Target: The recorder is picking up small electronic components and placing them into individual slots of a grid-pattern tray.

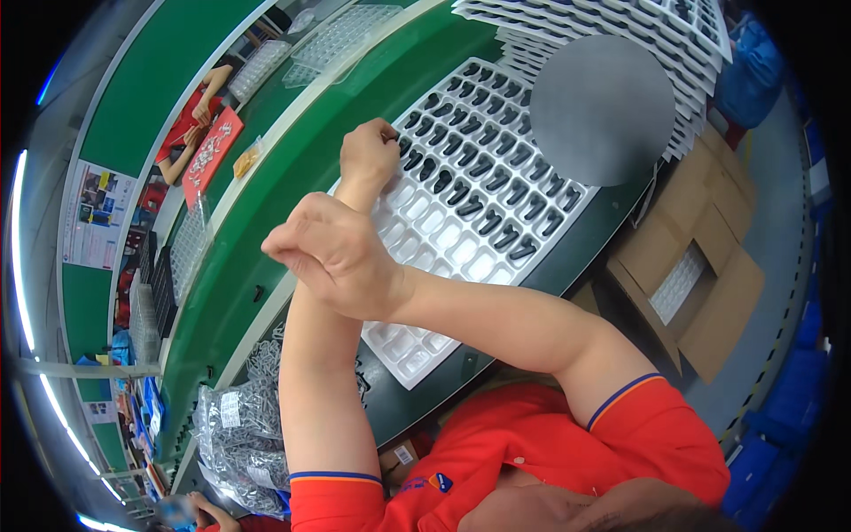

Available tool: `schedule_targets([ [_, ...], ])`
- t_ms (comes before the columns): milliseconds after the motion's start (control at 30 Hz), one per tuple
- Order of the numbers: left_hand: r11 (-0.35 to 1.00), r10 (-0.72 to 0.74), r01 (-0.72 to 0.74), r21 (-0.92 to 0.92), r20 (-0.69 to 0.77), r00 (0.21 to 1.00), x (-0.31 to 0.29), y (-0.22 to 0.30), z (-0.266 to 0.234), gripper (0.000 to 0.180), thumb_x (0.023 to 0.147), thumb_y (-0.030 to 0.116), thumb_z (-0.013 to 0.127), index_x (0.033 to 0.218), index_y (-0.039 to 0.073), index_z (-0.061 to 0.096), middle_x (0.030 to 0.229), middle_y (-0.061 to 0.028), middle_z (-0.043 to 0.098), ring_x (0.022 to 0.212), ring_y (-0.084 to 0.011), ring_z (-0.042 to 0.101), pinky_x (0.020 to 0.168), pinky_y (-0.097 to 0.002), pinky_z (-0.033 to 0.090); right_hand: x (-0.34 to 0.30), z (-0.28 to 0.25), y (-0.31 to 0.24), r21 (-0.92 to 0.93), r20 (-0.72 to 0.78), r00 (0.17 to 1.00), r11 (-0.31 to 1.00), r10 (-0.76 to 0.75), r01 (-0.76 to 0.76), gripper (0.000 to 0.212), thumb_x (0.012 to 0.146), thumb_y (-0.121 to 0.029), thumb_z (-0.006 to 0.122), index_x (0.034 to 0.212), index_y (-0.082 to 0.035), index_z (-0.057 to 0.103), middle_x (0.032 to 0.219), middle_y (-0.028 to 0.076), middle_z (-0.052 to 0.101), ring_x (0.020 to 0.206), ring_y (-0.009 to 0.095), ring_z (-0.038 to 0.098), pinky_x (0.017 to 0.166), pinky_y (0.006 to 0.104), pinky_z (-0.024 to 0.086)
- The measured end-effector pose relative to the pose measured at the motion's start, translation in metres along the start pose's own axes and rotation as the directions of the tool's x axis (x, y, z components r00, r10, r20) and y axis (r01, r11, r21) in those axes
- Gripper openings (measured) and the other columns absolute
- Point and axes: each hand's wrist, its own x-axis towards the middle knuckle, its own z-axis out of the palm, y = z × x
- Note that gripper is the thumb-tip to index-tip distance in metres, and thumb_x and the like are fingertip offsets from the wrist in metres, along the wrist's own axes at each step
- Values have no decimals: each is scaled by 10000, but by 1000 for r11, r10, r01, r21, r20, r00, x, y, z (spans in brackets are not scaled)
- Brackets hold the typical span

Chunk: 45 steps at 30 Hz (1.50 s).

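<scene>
1. My left hand [369,158] curls beside small curved black parts [480,165]; I cannot tell its hold.
2. These sit in the white plastic tray [446,238], in its far pockets.
3. My right hand [332,257] hangs loosely curled, contents hidden.

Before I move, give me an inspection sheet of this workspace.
Surface: dark green bench under a white tray.
Job's things: black parts in the tray's far cells; none seen in the nearest.
Clutter: plastic bags left; stacked trays beyond; open box right.
Hands: left hand at the tray's left edge; right hand crossing over the left arm; grasps unclear.
Cables: nothing seen.
Surroundings: co-worker at a red tray.
</scene>
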Motion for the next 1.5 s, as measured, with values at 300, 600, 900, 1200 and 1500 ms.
schedule_targets([
  [300,925,-125,85,-370,-86,988,-34,-8,-37,127,861,28,621,963,6,694,922,-130,726,810,-227,698,744,-349,550,4,-4,21,170,-103,906,905,410,-390,79,879,0,681,955,6,700,877,65,697,775,107,655,707,250,532],
  [600,430,-440,295,-853,88,894,-139,-32,-135,236,846,-46,707,1080,-76,691,967,-91,701,835,-135,659,787,-250,548,-11,-3,43,47,138,776,778,616,-626,86,883,-44,681,938,21,695,834,74,720,750,113,677,689,264,544],
  [900,427,-403,280,-860,96,910,-173,-33,-150,335,804,-61,745,1133,-84,684,988,-119,711,876,-154,683,828,-261,571,-24,6,49,-184,228,808,839,543,-512,116,850,-66,693,902,38,689,790,114,723,705,154,685,662,292,545],
  [1200,449,-414,311,-837,114,903,-175,-33,-144,240,859,-28,707,1093,-83,697,953,-120,719,832,-153,690,807,-263,576,-31,3,59,-256,257,822,856,509,-450,101,829,-58,692,868,33,670,748,133,706,670,186,682,633,311,532],
  [1500,919,-368,335,-209,-144,919,-149,-124,-133,270,805,24,739,1074,13,727,943,-107,748,804,-153,707,772,-290,559,-29,5,57,-367,204,820,818,535,-443,161,844,-126,723,872,12,647,720,140,687,647,245,675,630,355,528],
])
